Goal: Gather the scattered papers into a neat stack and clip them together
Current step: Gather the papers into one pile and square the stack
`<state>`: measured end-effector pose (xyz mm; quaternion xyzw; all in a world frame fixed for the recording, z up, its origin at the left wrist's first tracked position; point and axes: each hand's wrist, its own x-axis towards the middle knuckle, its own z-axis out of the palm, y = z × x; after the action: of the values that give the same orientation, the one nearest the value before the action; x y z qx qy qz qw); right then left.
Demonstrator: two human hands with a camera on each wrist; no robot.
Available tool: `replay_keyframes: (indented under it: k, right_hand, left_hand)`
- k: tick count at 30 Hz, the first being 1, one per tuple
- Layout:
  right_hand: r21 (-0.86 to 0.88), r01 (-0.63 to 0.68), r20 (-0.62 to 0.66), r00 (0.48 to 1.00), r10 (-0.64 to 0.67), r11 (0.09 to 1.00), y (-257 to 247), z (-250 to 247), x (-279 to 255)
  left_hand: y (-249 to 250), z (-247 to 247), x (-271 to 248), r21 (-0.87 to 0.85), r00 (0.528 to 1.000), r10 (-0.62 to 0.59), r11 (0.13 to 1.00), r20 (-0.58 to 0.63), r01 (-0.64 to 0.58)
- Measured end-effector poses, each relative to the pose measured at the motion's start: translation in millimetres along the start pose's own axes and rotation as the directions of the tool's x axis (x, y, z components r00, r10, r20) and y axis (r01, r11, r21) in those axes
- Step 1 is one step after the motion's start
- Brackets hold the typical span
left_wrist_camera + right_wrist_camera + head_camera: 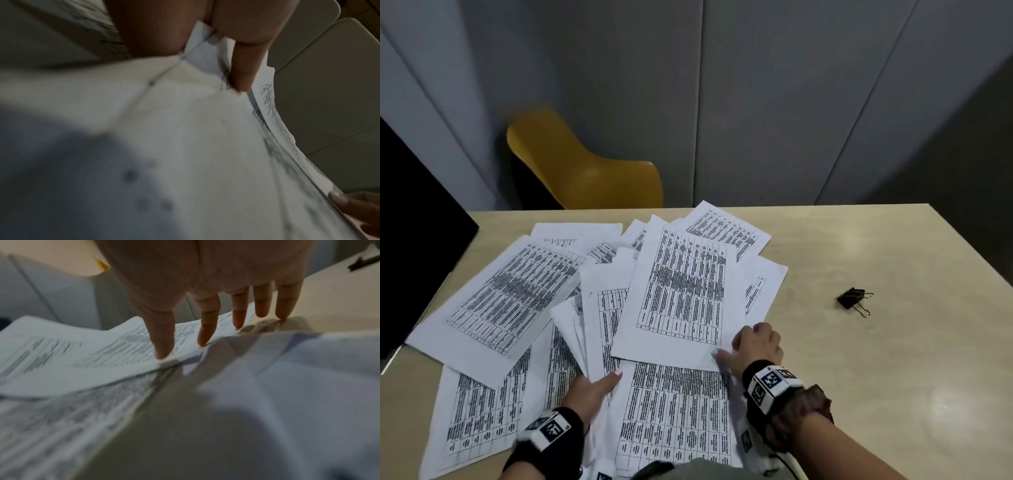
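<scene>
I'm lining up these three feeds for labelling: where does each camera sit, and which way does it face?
Head: worn on the head, looking forward and down at the table, scattered papers, binder clip; both hands show.
Left wrist: along the left hand, fingers among sheets.
Right wrist: along the right hand, straight fingers pressing papers.
Shared: both wrist views show the papers; the left one catches a right fingertip.

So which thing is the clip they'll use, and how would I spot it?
Look at the beige table, on the bare part right of the spread papers. The binder clip lies there alone: small, black, with thin wire handles, the only dark thing beside the white sheets.
</scene>
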<state>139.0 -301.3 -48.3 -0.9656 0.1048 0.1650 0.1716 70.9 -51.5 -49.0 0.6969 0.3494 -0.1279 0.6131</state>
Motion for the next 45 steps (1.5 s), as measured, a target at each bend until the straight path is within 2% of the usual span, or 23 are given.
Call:
replay_keyframes:
  k: [4,9,11,13,14,15,16,18,19,21,22,25,27,28,30,33,34,36,38,41,42,45]
  right_hand:
    - [-0.139,0.076,0.03,0.997,-0.072,0.987,7,4,-6]
    - [-0.163,0.134,0.102,0.988,-0.118,0.978,13,3,-11]
    - [-0.046,0.179,0.056,0.983,-0.177,0.983,15,3,-11]
    - [0.235,0.189,-0.152,0.976,-0.157,0.953,18,1,-9]
    - [0.42,0.163,-0.22,0.973,-0.075,0.893,19,-6,-7]
    - [0.594,0.148,-0.239,0.971,-0.002,0.791,20,-13,-4]
    - [0.728,0.117,-0.194,0.98,0.039,0.675,19,-23,-1]
    - [0.873,0.075,-0.111,0.993,0.045,0.483,19,-39,7]
    - [0.894,0.086,-0.108,0.994,0.024,0.44,20,-46,11]
    - [0.908,0.104,-0.107,0.994,-0.014,0.406,19,-55,14]
    - [0.897,0.094,-0.09,0.995,-0.03,0.431,18,-56,12]
    - [0.801,0.11,-0.073,0.994,-0.085,0.589,21,-49,6]
    - [0.779,0.105,-0.03,0.991,-0.13,0.618,23,-41,2]
    - [0.791,0.094,-0.013,0.991,-0.137,0.604,24,-38,0]
    - [0.858,0.062,0.003,0.992,-0.127,0.509,25,-35,-1]
    - [0.976,-0.097,0.129,0.978,-0.161,0.196,30,-34,-4]
    - [0.973,-0.171,0.196,0.965,-0.171,0.152,34,-33,-5]
    - [0.916,-0.25,0.305,0.941,-0.143,0.313,40,-32,-9]
    - [0.88,-0.273,0.347,0.928,-0.133,0.389,47,-27,-7]
    - [0.876,-0.282,0.378,0.905,-0.194,0.39,48,-26,-4]
    - [0.886,-0.285,0.376,0.903,-0.207,0.366,46,-27,-5]
    - [0.915,-0.342,0.384,0.901,-0.2,0.215,50,-27,-6]
  left_hand:
    - [5,1,-3,-0.044,1.0,0.007,0.999,0.03,-0.006]
    - [6,5,-3,-0.03,0.997,0.055,0.998,-0.062,-0.057]
    - [2,6,0,-0.033,0.996,0.062,0.997,-0.07,-0.065]
    - [-11,3,14,-0.069,0.995,0.08,0.994,-0.055,-0.083]
    - [-15,1,19,-0.097,0.996,0.075,0.992,-0.041,-0.079]
    - [-13,-1,18,-0.125,0.997,0.074,0.989,-0.03,-0.078]
    - [-8,-3,14,-0.145,0.998,0.061,0.988,-0.007,-0.061]
    - [5,-5,2,-0.192,0.998,0.05,0.981,0.047,-0.04]
    - [8,-5,-1,-0.218,0.996,0.045,0.976,0.076,-0.028]
    - [16,-4,-9,-0.225,0.993,0.053,0.974,0.107,-0.028]
    - [18,-4,-10,-0.224,0.992,0.061,0.974,0.106,-0.036]
    - [35,4,-28,-0.197,0.99,0.035,0.98,0.134,-0.008]
    - [38,5,-32,-0.18,0.983,0.016,0.984,0.181,0.017]
    - [39,7,-37,-0.146,0.986,0.013,0.989,0.167,0.011]
    - [30,6,-30,-0.112,0.989,0.021,0.994,0.147,-0.005]
    - [23,0,-25,-0.082,0.989,0.032,0.996,0.143,-0.02]
    - [26,0,-27,-0.092,0.984,0.026,0.996,0.176,-0.01]
    - [31,1,-29,-0.075,0.969,0.031,0.997,0.243,-0.013]
    - [34,1,-26,-0.051,0.965,0.026,0.999,0.261,-0.013]
    - [37,-2,-21,-0.039,0.969,0.02,0.999,0.246,-0.011]
    - [37,-2,-22,-0.036,0.968,-0.006,0.999,0.249,0.015]
    - [36,-8,-23,-0.023,0.963,-0.052,0.998,0.266,0.06]
